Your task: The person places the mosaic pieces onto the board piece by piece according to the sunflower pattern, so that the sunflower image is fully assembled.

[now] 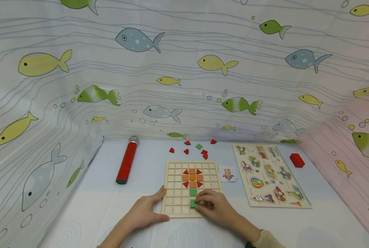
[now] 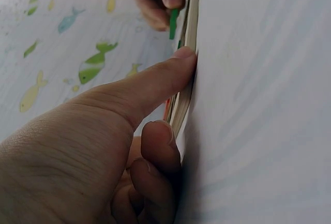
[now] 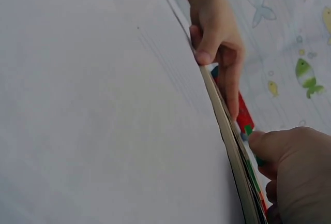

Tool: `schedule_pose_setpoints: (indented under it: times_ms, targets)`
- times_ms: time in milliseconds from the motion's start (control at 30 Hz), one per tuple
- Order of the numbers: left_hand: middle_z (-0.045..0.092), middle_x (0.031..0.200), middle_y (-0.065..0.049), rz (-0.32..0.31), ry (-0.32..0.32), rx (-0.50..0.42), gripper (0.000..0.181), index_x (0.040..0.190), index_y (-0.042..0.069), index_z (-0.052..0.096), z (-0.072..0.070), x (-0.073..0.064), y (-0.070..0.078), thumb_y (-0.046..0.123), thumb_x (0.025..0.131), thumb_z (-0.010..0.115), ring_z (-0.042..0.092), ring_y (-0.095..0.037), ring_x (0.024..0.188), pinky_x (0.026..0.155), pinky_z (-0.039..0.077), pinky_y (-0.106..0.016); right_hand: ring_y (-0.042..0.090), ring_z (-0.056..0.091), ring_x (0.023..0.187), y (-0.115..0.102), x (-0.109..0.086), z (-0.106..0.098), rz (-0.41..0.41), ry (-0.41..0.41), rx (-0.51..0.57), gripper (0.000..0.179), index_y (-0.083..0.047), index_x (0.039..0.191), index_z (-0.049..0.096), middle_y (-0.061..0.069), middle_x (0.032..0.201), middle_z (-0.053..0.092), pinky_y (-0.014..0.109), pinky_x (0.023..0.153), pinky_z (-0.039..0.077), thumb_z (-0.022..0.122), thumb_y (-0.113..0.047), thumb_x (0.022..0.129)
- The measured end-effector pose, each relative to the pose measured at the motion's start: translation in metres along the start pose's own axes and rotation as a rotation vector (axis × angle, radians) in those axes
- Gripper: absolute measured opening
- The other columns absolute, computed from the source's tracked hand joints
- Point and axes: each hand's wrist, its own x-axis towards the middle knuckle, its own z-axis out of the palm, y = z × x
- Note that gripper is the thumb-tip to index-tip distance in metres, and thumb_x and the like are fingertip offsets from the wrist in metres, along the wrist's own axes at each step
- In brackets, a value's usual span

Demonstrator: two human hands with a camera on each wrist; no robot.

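A wooden grid board [image 1: 175, 199] lies on the table, bearing an orange and red tile pattern around an orange round piece [image 1: 192, 177]. A green square tile [image 1: 193, 192] lies in a cell below the pattern. My right hand [image 1: 216, 208] pinches another green square tile [image 1: 193, 203] between thumb and fingers, close over the lower cells; the right wrist view shows its thumb [image 3: 266, 144] on the tile. At the board's lower left corner, my left hand [image 1: 144, 210] rests with its thumb at the near edge and its index finger along the left side.
A small pattern card [image 1: 227, 173] lies right of the board. Behind are several red wedge pieces [image 1: 186, 151] and a green tile [image 1: 199, 146]. A red microphone-shaped toy [image 1: 127, 162] lies left, a picture puzzle board [image 1: 246, 193] right, with a red block [image 1: 297, 160] beyond.
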Motion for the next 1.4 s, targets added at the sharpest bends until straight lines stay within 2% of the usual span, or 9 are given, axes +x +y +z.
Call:
schedule_pose_setpoints:
  times_ms: [233, 533, 700, 900, 1400]
  targets:
    - [0.043, 0.167, -0.005, -0.011, 0.005, 0.010, 0.103, 0.159, 0.008, 0.050, -0.0008, 0.0005, 0.0014, 0.046, 0.074, 0.095, 0.049, -0.041, 0.147, 0.115, 0.043, -0.066, 0.010, 0.068, 0.088, 0.0020, 0.0004, 0.0007, 0.023, -0.032, 0.000, 0.014, -0.012, 0.104, 0.079, -0.001, 0.108, 0.074, 0.020, 0.073, 0.058, 0.084, -0.008, 0.091]
    - [0.044, 0.167, -0.005, -0.018, -0.001, -0.003, 0.102, 0.159, 0.008, 0.049, -0.0012, -0.0008, 0.0021, 0.045, 0.075, 0.095, 0.049, -0.040, 0.147, 0.114, 0.043, -0.065, 0.009, 0.069, 0.097, -0.0011, 0.0016, 0.0050, 0.082, -0.033, -0.038, 0.016, -0.011, 0.105, 0.080, 0.000, 0.111, 0.074, 0.020, 0.077, 0.059, 0.085, -0.008, 0.090]
    - [0.045, 0.166, -0.006, -0.005, 0.003, 0.002, 0.101, 0.158, 0.007, 0.050, -0.0011, -0.0009, 0.0016, 0.044, 0.075, 0.095, 0.050, -0.039, 0.147, 0.114, 0.044, -0.064, 0.006, 0.065, 0.092, -0.0030, 0.0027, 0.0055, 0.105, -0.040, -0.051, 0.016, -0.011, 0.105, 0.080, 0.000, 0.111, 0.072, 0.018, 0.073, 0.057, 0.085, -0.008, 0.090]
    - [0.045, 0.166, -0.005, -0.019, 0.006, 0.000, 0.101, 0.158, 0.008, 0.050, -0.0016, -0.0007, 0.0033, 0.045, 0.075, 0.095, 0.050, -0.041, 0.146, 0.114, 0.043, -0.066, 0.003, 0.061, 0.086, -0.0035, 0.0038, 0.0057, 0.114, -0.042, -0.056, 0.014, -0.010, 0.104, 0.080, -0.002, 0.109, 0.072, 0.016, 0.068, 0.055, 0.084, -0.008, 0.091]
    - [0.046, 0.166, -0.006, -0.013, 0.008, 0.005, 0.101, 0.158, 0.007, 0.051, -0.0022, -0.0017, 0.0049, 0.045, 0.075, 0.094, 0.051, -0.039, 0.146, 0.114, 0.044, -0.064, 0.002, 0.056, 0.077, -0.0048, 0.0066, 0.0098, 0.134, 0.012, -0.084, 0.012, -0.009, 0.100, 0.081, -0.001, 0.107, 0.072, 0.015, 0.063, 0.051, 0.085, -0.006, 0.089]
